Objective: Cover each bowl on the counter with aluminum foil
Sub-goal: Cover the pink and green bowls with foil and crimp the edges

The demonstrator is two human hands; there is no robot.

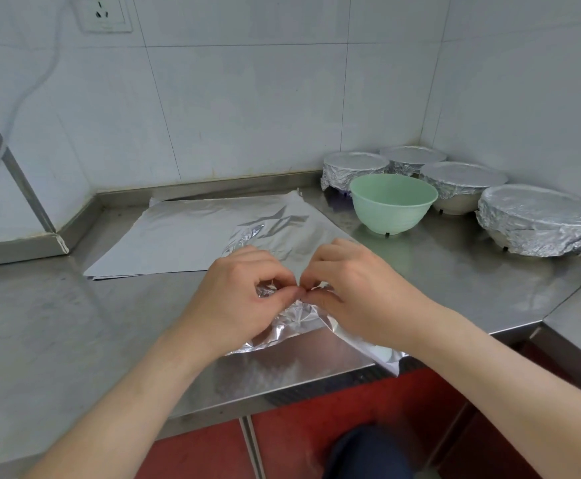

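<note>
A crumpled foil (292, 321) sheet is held near the front edge of the steel surface (74, 323); it is pinched at its top by the left hand (244, 292) and the right hand (354, 285), which are brought close together; the fingers (275, 296) of the left are curled, with thumb and forefinger closed on a fold; the fingers (316, 283) of the right are curled likewise and closed on the neighbouring fold; the two pinches are nearly touching. Whether a bowl is hidden under this foil cannot be told.

Behind the hands a foil stack (195, 233) is laid flat on the surface; its right part is overlapped by the crumpled sheet. To the right of the stack a green bowl (393, 202) is stood upright and uncovered; around and behind it, in the corner by the tiled wall (247, 98), four covered bowls (538, 219) are grouped, each wrapped over the rim in foil. A socket (104, 12) is seen on the wall at upper left.
</note>
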